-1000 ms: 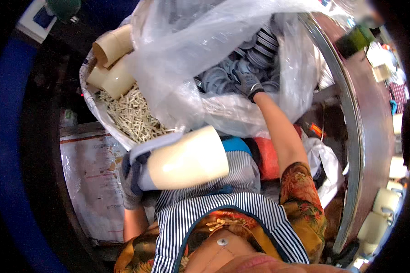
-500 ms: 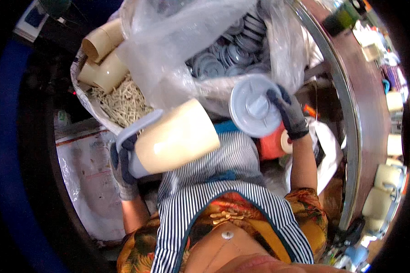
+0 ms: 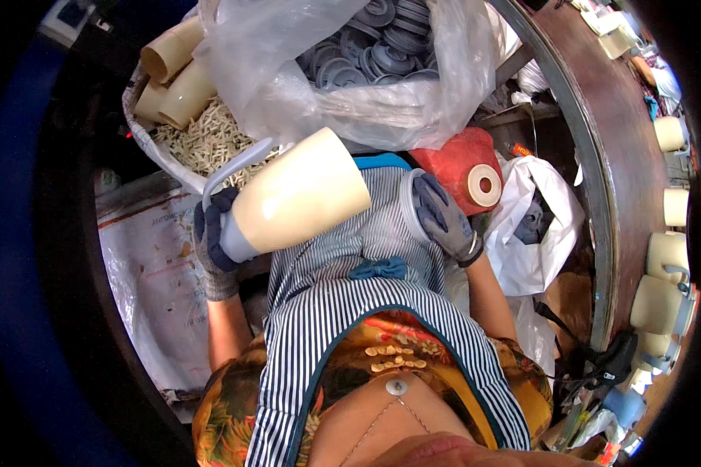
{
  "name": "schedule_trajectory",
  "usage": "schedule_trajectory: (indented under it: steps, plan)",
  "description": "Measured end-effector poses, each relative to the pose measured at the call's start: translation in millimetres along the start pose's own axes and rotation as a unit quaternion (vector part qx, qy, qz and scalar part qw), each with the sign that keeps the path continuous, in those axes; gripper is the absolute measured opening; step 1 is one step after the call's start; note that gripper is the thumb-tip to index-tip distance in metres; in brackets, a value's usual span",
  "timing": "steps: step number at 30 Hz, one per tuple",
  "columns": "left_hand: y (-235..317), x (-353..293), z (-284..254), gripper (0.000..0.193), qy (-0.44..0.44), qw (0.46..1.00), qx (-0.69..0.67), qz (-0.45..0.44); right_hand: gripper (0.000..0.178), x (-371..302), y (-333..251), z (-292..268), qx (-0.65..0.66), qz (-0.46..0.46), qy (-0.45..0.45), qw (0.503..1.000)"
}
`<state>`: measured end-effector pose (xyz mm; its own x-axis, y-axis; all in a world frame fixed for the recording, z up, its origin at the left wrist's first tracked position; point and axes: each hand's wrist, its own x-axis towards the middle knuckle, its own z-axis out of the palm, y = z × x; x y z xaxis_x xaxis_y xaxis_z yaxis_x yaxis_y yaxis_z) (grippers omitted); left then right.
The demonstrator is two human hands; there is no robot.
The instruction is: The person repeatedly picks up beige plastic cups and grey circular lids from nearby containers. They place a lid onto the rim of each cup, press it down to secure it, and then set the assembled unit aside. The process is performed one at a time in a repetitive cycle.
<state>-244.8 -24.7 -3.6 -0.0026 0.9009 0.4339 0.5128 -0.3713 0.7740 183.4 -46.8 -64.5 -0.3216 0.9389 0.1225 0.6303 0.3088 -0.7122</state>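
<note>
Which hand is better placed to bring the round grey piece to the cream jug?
Probably the right hand: it holds the round grey piece, close to the free end of the cream jug. The left hand is busy holding the jug near its grey end.

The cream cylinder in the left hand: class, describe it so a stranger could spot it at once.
Find the striped apron, then the gloved left hand beside it. That hand holds the cream cylinder, tilted; unlike the cream tubes in the sack beyond, it shows a grey base and curved grey handle.
</note>
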Motion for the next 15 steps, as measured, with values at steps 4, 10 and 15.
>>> schedule_trajectory:
  steps: [4, 10, 15]
  plan:
    - [-18, -14, 2, 0.030, 0.020, 0.965, -0.228, -0.129, 0.067, -3, -8, 0, -0.153, -0.019, -0.027, 0.988]
    - [-7, -3, 12, 0.032, -0.019, 0.836, -0.509, -0.203, 0.057, 21, -26, 16, 0.056, 0.024, 0.165, 0.984]
    - [13, 2, 29, 0.034, -0.052, 0.756, -0.601, -0.254, 0.048, 66, -84, 5, 0.211, -0.109, 0.221, 0.946]
